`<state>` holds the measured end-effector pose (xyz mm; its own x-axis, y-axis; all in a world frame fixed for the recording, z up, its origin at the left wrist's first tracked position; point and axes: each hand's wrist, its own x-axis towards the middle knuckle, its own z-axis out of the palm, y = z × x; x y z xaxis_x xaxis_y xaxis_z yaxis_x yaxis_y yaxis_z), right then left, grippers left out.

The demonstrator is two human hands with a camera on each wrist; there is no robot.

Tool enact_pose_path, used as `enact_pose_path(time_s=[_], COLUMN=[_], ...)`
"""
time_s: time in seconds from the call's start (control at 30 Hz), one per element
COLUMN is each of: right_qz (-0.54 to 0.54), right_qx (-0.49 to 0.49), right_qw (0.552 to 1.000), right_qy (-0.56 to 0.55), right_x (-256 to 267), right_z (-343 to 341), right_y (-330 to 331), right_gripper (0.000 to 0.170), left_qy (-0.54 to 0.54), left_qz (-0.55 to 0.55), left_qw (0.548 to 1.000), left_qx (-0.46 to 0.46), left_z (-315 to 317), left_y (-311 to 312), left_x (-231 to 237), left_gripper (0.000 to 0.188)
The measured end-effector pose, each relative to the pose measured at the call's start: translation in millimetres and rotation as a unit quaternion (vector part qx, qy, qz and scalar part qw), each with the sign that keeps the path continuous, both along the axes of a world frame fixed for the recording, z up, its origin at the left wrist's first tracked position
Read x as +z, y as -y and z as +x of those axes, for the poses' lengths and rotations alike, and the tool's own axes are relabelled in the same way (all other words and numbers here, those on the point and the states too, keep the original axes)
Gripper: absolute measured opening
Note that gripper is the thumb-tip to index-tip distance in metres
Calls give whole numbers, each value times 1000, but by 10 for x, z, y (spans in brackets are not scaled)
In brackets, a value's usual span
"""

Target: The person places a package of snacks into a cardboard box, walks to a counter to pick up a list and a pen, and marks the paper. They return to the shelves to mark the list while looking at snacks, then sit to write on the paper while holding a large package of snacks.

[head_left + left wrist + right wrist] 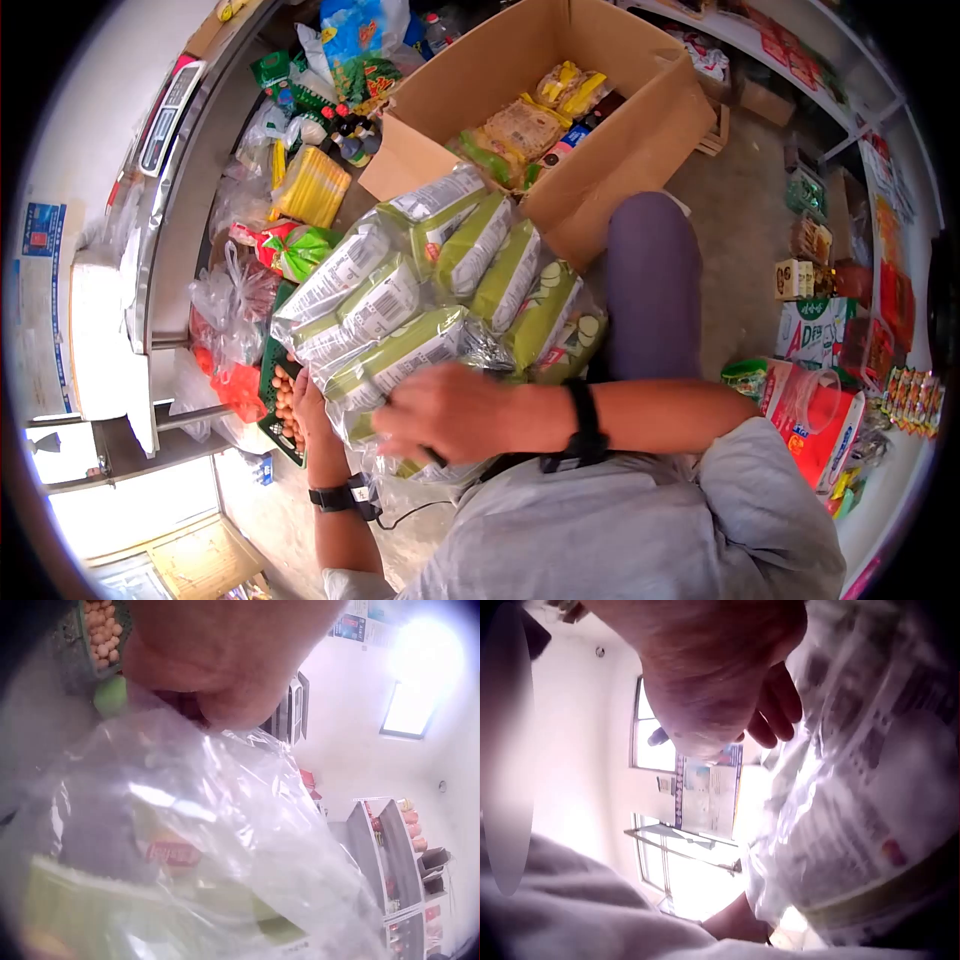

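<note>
A large clear plastic bag full of green-and-white packets leans across the person's lap, its printed labels facing up. At its left side, the left hand grips the plastic; in the left wrist view, clear film runs out from under that hand. Above the near part of the bag is the right hand, blurred, with a small dark object in its grasp. The right wrist view shows a dark tip sticking out beside this hand, its fingers bent near the plastic. What the object is, I cannot tell.
An open cardboard box with several food packs stands beyond the bag. Eggs in a green crate are at the left, near bagged goods. Shelves with goods line the right; a red-and-white package is near the right elbow.
</note>
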<state>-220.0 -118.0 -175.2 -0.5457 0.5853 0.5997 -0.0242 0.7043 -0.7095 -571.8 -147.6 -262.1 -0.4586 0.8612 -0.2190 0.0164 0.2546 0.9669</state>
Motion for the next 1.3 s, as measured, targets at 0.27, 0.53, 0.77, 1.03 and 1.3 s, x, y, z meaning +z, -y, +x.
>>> enact_pose_path(time_s=[0.27, 0.53, 0.77, 1.03, 1.3], right_qz=[-76, -329, -451, -495, -517], right_qx=[-353, -262, -198, -112, -77], right_qw=[929, 905, 867, 860, 852], right_qy=[82, 57, -77, -49, -14], right_x=[-363, -859, -915, -935, -831], right_z=[1113, 1231, 1399, 1580, 1667], right_y=[-697, -465, -388, -126, 106], right_gripper=[26, 38, 32, 51, 62], left_qy=[-45, -474, -324, -407, -289], left_qz=[-18, -105, -177, -116, -149], left_qw=[995, 867, 929, 905, 945], left_qx=[92, -113, 1, -37, 0], left_z=[-1102, -1423, -1777, -2004, -2247], left_y=[154, 318, 54, 212, 242], left_x=[-446, -725, -925, -1117, -1271], left_gripper=[31, 49, 53, 59, 61])
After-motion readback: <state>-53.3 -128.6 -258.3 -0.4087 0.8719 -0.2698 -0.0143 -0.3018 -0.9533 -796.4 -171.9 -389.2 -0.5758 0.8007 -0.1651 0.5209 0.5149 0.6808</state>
